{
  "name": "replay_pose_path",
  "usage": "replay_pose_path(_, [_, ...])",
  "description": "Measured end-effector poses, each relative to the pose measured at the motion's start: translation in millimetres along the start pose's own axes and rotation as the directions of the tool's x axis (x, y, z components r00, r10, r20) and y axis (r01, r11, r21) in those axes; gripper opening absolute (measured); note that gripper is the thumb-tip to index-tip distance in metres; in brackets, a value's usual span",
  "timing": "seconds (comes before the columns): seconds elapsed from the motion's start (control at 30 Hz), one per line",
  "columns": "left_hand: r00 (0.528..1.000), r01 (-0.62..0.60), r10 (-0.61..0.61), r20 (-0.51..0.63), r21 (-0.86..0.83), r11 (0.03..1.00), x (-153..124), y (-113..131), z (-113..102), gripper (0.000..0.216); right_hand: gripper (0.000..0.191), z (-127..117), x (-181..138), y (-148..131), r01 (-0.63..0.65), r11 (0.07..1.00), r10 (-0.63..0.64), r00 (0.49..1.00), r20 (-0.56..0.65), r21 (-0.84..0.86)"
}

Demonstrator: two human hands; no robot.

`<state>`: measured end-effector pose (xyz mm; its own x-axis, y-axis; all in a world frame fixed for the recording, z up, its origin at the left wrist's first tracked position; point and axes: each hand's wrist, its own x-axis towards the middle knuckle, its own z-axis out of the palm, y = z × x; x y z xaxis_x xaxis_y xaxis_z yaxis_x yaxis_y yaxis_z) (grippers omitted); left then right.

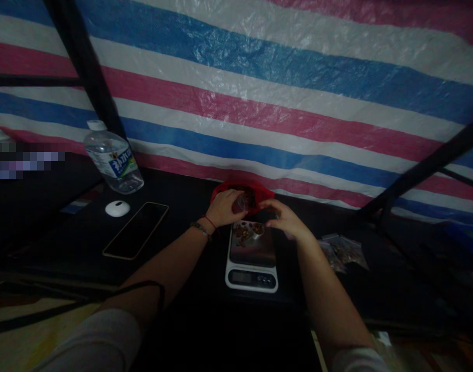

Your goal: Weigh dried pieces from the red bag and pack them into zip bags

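Note:
My left hand (225,207) is closed around a small see-through plastic piece (241,203), probably a bag, over the mouth of a red bag (264,192). Dark contents show inside the red bag. My right hand (286,219) is curled at the right of the bag's opening, thumb and forefinger bent around something pale and mostly hidden. Below both hands stands a white kitchen scale (252,279) with a metal top. Brown dried pieces (242,235) lie loose on it, beside a small round cup (258,231) filled with similar pieces.
Small zip bags with brownish contents (348,251) lie to the right. On the left are a phone (137,231), a white computer mouse (117,208) and a large clear bottle (114,160). A striped plastic sheet (259,119) hangs behind the black table, between dark frame bars (85,57).

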<state>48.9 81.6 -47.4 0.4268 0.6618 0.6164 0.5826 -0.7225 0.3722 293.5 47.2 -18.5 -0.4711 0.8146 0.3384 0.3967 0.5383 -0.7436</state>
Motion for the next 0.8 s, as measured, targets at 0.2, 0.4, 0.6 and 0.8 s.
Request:
replay_pose_path(0.2, [0.999, 0.033, -0.033, 0.022, -0.009, 0.999, -2.6, -3.5, 3.7, 0.060, 0.056, 11.7, -16.4, -0.6, -0.082, 0.982, 0.113, 0.977, 0.180, -0.171])
replay_pose_path(0.4, [0.999, 0.041, -0.040, 0.033, -0.043, 0.998, -2.5, -6.4, 4.6, 0.058, 0.032, 18.3, -11.3, 0.9, -0.110, 0.989, 0.124, 0.981, 0.147, -0.103])
replay_pose_path(0.6, [0.994, -0.057, 0.065, 0.090, -0.094, 0.994, -4.3, 2.9, 4.4, 0.061, 0.038, 27.5, -7.9, 6.0, -0.113, 0.985, 0.134, 0.978, -0.159, 0.132])
replay_pose_path(0.8, [0.986, -0.083, 0.095, 0.139, -0.089, 0.993, -4.0, 13.9, 6.6, 0.065, 0.039, 36.8, -4.6, 9.0, -0.103, 0.994, 0.109, 0.949, -0.295, 0.034])
